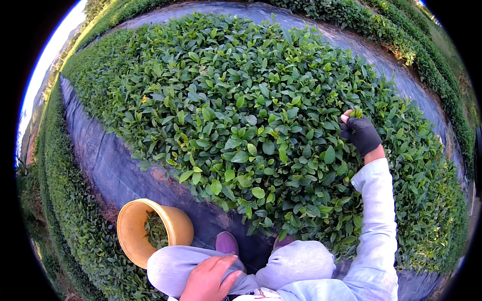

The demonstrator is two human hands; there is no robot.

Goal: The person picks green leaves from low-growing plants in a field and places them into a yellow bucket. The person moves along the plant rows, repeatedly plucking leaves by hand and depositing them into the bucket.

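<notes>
My right hand [359, 131], in a dark fingerless glove, reaches into the right side of a dense, leafy bush row that looks like tea [252, 131]. Its fingers are curled, with a small bunch of yellow-green leaves [355, 113] showing at their upper side. Whether those leaves are still on a stem is hidden. Bare and holding nothing, my left hand [211, 278] rests on my left thigh, thumb apart from the fingers. Beside my left knee, a yellow plastic bucket [180, 225] leans with its mouth towards me. Loose green leaves [156, 231] lie inside it.
Dark ground-cover sheeting [109, 165] runs along both sides of the bush row. Another hedge row [71, 210] borders the left, and more rows [376, 30] lie beyond. My purple shoes [227, 242] stand on the sheeting at the bushes' near edge.
</notes>
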